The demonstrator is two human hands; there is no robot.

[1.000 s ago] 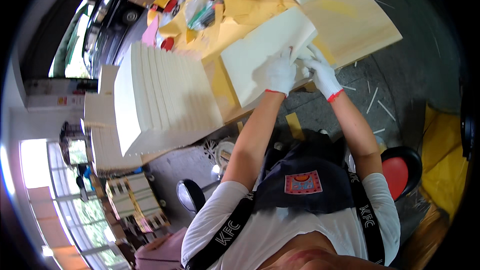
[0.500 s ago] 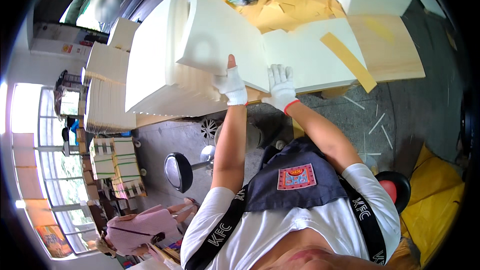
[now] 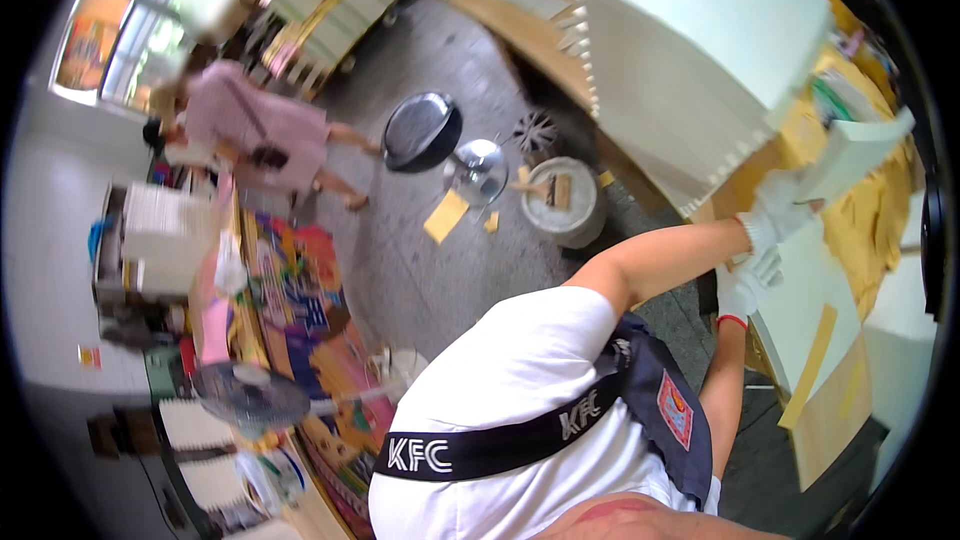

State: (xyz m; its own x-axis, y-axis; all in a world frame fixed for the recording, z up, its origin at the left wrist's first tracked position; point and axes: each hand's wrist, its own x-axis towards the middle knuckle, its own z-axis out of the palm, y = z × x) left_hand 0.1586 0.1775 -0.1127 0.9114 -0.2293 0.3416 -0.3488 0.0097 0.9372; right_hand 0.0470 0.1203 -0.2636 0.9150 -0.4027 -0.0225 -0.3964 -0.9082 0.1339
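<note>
My left hand (image 3: 778, 217), in a white glove, grips the edge of a white foam sheet (image 3: 855, 152) that is lifted and tilted over the table. Just below it, my right hand (image 3: 741, 288), also gloved and with a red cuff, rests flat on another white sheet (image 3: 815, 285) lying on the table. A yellow strip (image 3: 812, 352) lies across that flat sheet. A tall stack of white sheets (image 3: 700, 60) stands to the upper left of both hands.
Yellow-brown paper (image 3: 878, 212) covers the table at the right. On the grey floor stand a black stool (image 3: 421, 130) and a round bucket (image 3: 562, 200). A person in pink (image 3: 250, 125) stands at the left, and a fan (image 3: 250, 397) sits among colourful cartons.
The view has swung left and tilted, bringing the floor and a person into sight. My left hand has lifted the sheet off to the right; my right hand stays on the flat sheet.
</note>
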